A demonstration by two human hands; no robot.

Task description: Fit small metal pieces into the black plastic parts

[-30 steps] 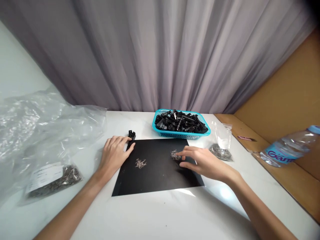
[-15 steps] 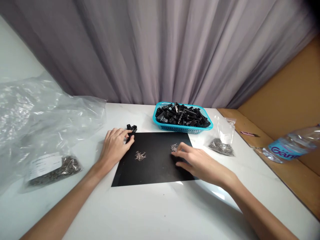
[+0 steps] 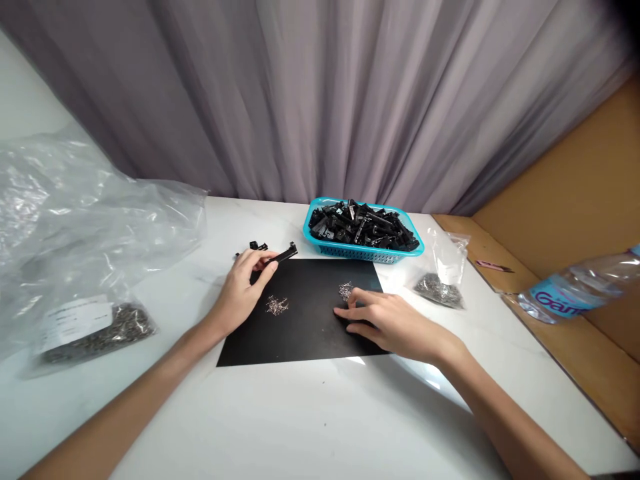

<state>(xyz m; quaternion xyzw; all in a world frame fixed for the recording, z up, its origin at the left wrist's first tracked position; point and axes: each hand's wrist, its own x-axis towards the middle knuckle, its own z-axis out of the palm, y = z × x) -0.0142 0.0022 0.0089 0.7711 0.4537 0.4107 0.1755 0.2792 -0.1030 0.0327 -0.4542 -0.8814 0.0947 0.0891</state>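
Note:
My left hand (image 3: 239, 288) is closed on a long black plastic part (image 3: 286, 255), pinched between thumb and fingers above the far left edge of a black mat (image 3: 295, 343). Another black plastic part (image 3: 257, 246) lies on the table just behind those fingers. My right hand (image 3: 395, 323) hovers low over or touches the mat's right side, fingers bent and apart, with nothing visible in it. By its index finger is a small pile of tiny silvery metal pieces (image 3: 345, 291). A second pile of tiny coppery-looking metal pieces (image 3: 277, 305) sits nearer my left hand.
Behind the mat stands a blue basket (image 3: 360, 256) heaped with black plastic parts (image 3: 370, 227). Clear bags of small metal pieces lie left (image 3: 127, 327) and right (image 3: 440, 290). A large plastic bag (image 3: 100, 227), a bottle (image 3: 565, 293) and a pink cutter (image 3: 493, 267) are at the sides.
My left hand has lifted the black plastic part off the table, and its end now points right. My right hand has barely moved beside the pile. The view has shifted slightly.

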